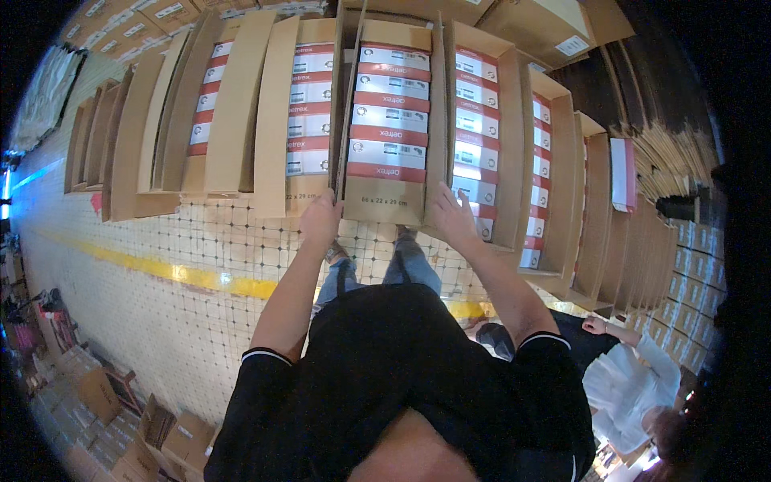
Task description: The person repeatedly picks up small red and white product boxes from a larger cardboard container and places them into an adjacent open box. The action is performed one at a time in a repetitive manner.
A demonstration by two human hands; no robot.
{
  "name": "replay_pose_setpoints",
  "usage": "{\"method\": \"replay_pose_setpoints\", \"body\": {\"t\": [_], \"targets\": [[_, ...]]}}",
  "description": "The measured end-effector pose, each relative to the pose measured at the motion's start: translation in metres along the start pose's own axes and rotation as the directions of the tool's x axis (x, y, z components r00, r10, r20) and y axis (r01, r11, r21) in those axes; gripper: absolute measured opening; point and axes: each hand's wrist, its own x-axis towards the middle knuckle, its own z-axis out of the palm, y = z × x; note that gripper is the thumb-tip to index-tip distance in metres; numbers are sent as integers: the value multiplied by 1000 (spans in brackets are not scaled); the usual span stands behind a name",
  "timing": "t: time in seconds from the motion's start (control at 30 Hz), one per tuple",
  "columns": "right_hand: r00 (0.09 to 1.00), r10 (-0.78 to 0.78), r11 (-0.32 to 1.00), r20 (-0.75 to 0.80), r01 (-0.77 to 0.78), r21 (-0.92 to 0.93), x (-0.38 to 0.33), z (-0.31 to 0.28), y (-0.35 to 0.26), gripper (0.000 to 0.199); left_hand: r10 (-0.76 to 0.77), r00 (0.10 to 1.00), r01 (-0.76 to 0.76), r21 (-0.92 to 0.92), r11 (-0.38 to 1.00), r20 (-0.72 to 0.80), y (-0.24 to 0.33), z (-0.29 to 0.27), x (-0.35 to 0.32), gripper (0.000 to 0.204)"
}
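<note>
An open cardboard carton [385, 210] stands in front of me, with a column of white and red boxes [389, 120] packed inside. My left hand [321, 221] is closed around the near end of a cardboard flap, at the carton's left side. On the opposite side, my right hand [454, 217] rests against the near end of another flap, its fingers spread apart. Similar boxes fill the open carton to the left [309, 191] and the one to the right [506, 229]. Parts of both flaps are hidden by my fingers.
More open cartons line up on both sides. A white and pink box [623, 174] lies at the right, near flat cardboard sheets [671, 169]. A person in a white top [634, 386] is at the lower right. Below runs a tiled floor with a yellow stripe [193, 275].
</note>
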Motion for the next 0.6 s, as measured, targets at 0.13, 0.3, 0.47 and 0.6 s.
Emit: {"method": "replay_pose_setpoints", "body": {"t": [0.13, 0.3, 0.47, 0.6], "targets": [[982, 189, 981, 11, -189, 33, -11, 5, -33, 20, 43, 991, -63, 156, 986, 126, 1, -4, -10, 32], [924, 382, 920, 21, -383, 86, -9, 16, -64, 25, -14, 955, -25, 128, 991, 295, -7, 1, -9, 40], [800, 554, 787, 231, -594, 170, 15, 16, -53, 20, 58, 937, -94, 91, 991, 346, -24, 18, 7, 43], [829, 353, 879, 433, -453, 149, 16, 4, -28, 23, 191, 898, -269, 151, 951, 396, -35, 15, 16, 44]]}}
